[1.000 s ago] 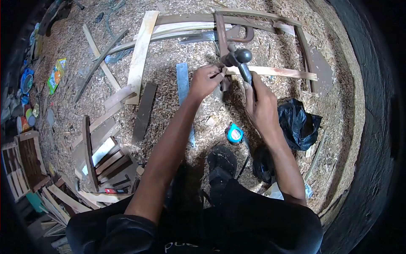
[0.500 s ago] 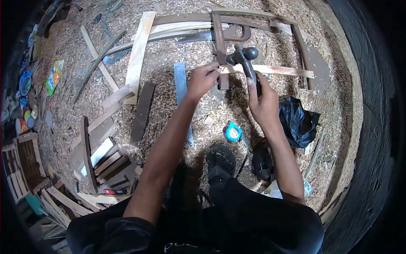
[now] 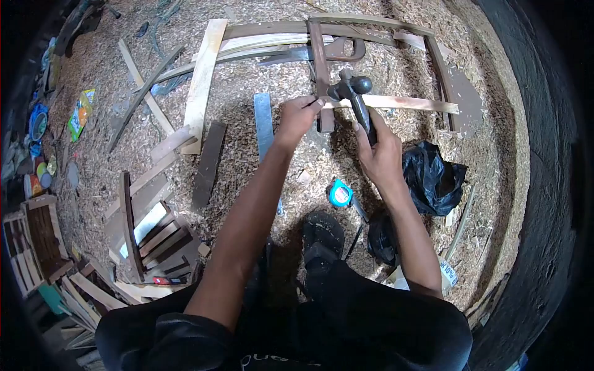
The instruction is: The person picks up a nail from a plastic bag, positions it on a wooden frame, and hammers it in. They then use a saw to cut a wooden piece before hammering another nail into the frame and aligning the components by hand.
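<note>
My right hand (image 3: 382,154) grips the dark handle of a ball-peen hammer (image 3: 357,93). Its head is over the left part of a pale wooden strip (image 3: 411,103). My left hand (image 3: 298,119) is closed in a pinch at that strip's left end; whatever the fingertips hold is too small to make out. Under this end passes a brown wooden slat (image 3: 319,55), part of a frame on the ground. The strip's other end lies across a second brown slat (image 3: 440,77) on the right. Behind the hammer is a handsaw (image 3: 343,51) with a brown handle.
A turquoise tape measure (image 3: 340,194) sits on the wood shavings near my shoe (image 3: 323,232). Black plastic bags (image 3: 427,179) lie to the right. On the left are a blue-grey flat bar (image 3: 263,120), loose boards (image 3: 204,86) and a wood pile (image 3: 164,241). A dark wall edges the right.
The hammer and my right hand have shifted slightly left and down, the head now closer to my left fingertips. My left hand stays at the strip's end.
</note>
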A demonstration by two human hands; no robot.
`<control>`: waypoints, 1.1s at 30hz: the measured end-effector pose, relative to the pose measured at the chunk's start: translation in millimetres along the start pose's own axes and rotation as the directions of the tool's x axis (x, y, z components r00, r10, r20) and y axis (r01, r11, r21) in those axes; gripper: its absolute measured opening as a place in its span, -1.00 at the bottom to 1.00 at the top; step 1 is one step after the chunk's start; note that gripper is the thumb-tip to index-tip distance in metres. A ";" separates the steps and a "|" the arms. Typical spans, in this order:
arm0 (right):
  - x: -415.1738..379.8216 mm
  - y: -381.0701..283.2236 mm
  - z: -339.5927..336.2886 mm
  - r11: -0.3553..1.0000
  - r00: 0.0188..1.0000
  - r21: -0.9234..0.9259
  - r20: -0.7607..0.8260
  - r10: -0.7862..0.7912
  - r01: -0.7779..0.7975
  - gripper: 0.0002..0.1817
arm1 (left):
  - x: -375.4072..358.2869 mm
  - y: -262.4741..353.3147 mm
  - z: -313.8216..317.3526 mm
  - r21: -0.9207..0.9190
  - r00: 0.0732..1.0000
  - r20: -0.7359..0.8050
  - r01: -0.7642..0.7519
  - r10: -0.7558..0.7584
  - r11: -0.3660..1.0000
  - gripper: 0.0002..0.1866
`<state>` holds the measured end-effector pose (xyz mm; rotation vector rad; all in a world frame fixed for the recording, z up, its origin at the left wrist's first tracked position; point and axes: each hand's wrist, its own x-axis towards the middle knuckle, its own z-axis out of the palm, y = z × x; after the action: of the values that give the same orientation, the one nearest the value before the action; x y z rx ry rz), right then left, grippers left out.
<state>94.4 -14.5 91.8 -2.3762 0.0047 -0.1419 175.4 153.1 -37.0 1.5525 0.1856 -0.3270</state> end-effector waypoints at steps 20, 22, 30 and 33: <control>-3.7 7.3 14.6 0.953 0.949 -0.061 -0.088 -0.301 0.297 -0.65 | 6.0 -4.3 3.0 -0.069 0.995 -0.033 0.096 -0.098 0.993 -0.76; 0.1 7.8 8.7 0.970 0.974 -0.106 0.079 -0.212 0.219 -0.66 | 4.4 -1.8 1.0 -0.048 0.993 -0.009 0.116 -0.116 0.992 -0.75; 2.8 -3.0 0.5 0.995 0.997 0.065 -0.012 -0.075 0.076 -0.67 | 2.4 -1.8 -1.4 -0.067 0.997 0.023 0.080 -0.079 0.995 -0.73; 5.0 3.0 -1.4 0.999 0.999 0.026 0.024 -0.038 0.037 -0.67 | -3.0 -9.1 3.9 -0.163 0.996 -0.023 -0.088 0.085 0.983 -0.63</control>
<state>99.3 -17.9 91.2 -2.3532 -0.0536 -0.1297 169.4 149.6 -44.6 1.3963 0.1533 -0.2252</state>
